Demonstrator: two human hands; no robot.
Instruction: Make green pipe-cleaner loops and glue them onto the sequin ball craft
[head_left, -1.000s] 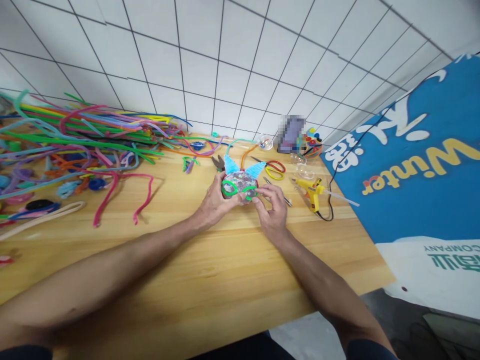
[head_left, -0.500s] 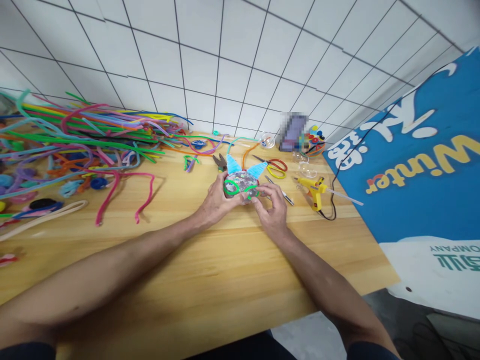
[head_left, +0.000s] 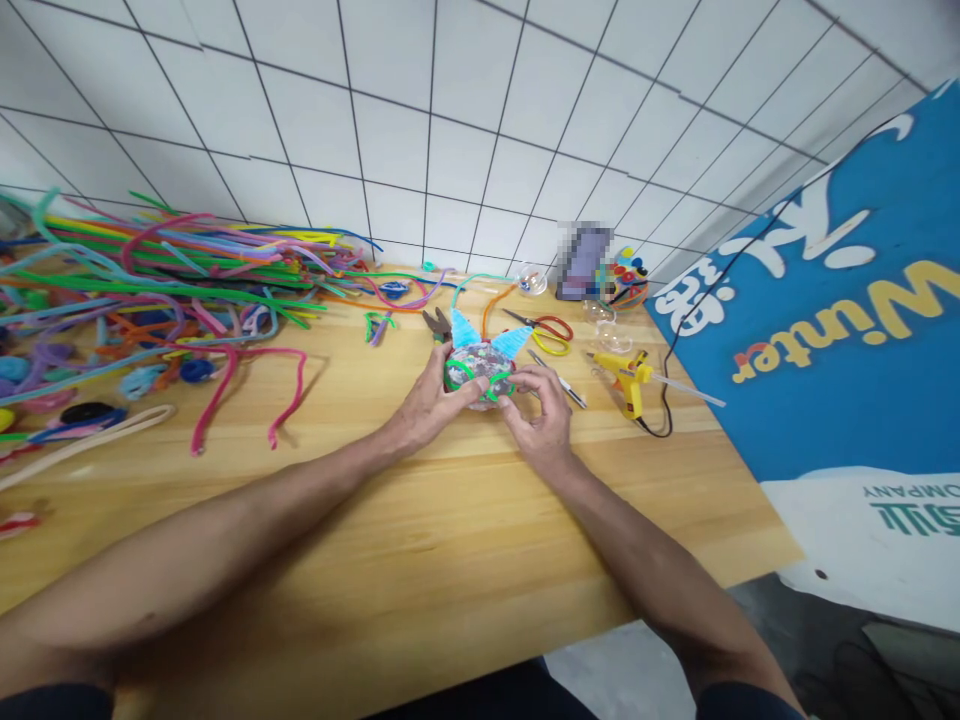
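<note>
Near the middle of the table sits a round grey craft head (head_left: 480, 360), its surface mottled. Two pointed light-blue ears (head_left: 466, 330) rise from its top. Green pipe cleaner (head_left: 501, 380) forms loops on its front like eye outlines. My left hand (head_left: 435, 395) wraps the left side of the head, with the thumb across its front. On the right, my right hand (head_left: 544, 410) pinches the green pipe cleaner against the head between thumb and fingers. Pliers (head_left: 438, 323) lie just behind my left hand.
Scissors (head_left: 551, 335), a pen-like tool (head_left: 570, 388) and a yellow glue gun (head_left: 630, 380) lie to the right. A large heap of coloured pipe cleaners (head_left: 195, 260) covers the left. Clear plastic domes (head_left: 531, 278) and a blurred phone-like item (head_left: 583, 262) stand by the tiled wall.
My left thumb has shifted slightly on the head's front, toward the right green loop. The view has moved a little; both hands keep nearly the same hold.
</note>
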